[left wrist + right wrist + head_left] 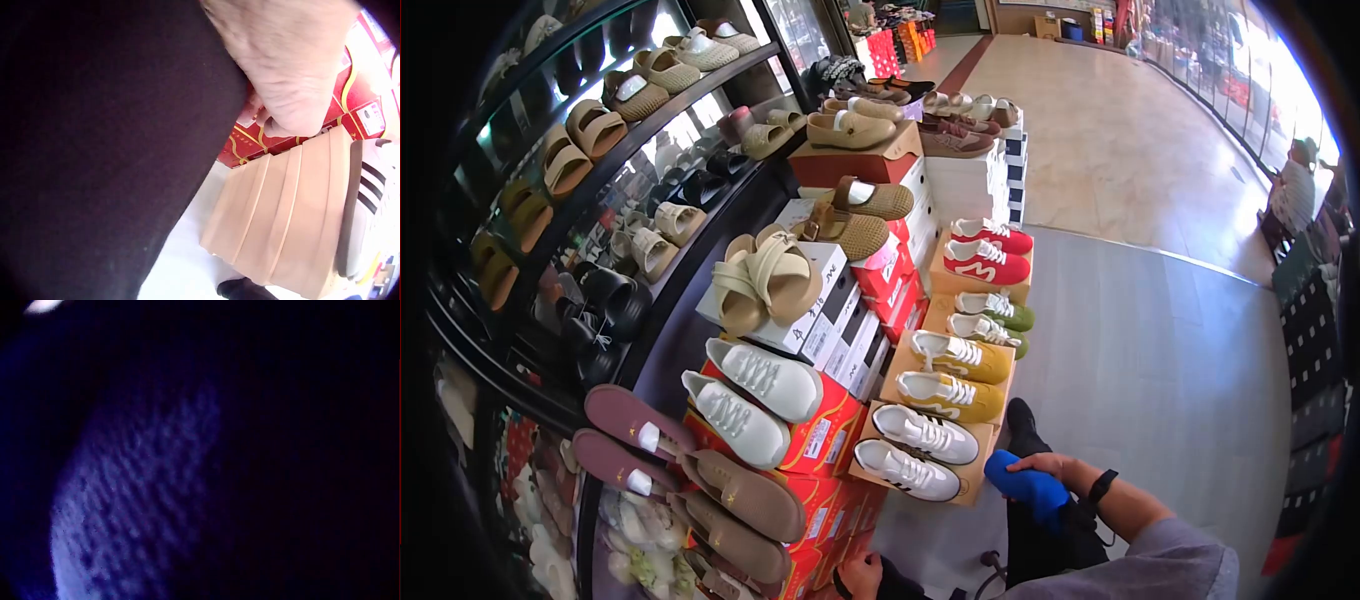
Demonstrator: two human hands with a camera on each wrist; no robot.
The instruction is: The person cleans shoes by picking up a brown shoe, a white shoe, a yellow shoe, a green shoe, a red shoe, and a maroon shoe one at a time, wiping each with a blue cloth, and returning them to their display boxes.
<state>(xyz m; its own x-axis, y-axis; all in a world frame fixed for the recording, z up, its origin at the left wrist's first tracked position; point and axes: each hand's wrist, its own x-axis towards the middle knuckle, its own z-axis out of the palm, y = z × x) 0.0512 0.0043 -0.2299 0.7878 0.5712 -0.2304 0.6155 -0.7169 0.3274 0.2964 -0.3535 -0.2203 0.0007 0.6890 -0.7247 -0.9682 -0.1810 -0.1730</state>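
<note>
A blue cloth (1032,482) hangs bunched from my right hand (1040,464), whose fingers grip its upper side, just right of a pair of white sneakers with black stripes (917,452). Textured blue fabric (134,506) fills much of the dark right wrist view. My left hand (861,577) is low at the bottom of the head view, next to the red shoe boxes (825,530), and holds nothing visible. In the left wrist view that left hand (287,69) has loosely bent fingers, partly hidden behind a dark trouser leg (112,144).
Tan shoe boxes (275,212) are stacked under the striped sneakers. Yellow (950,375), green (990,320) and red sneakers (988,252) line up beyond. Grey-white sneakers (745,400) and brown slip-ons (740,510) stand left. A glass-backed shoe rack (615,150) borders the left; grey floor (1140,370) lies right.
</note>
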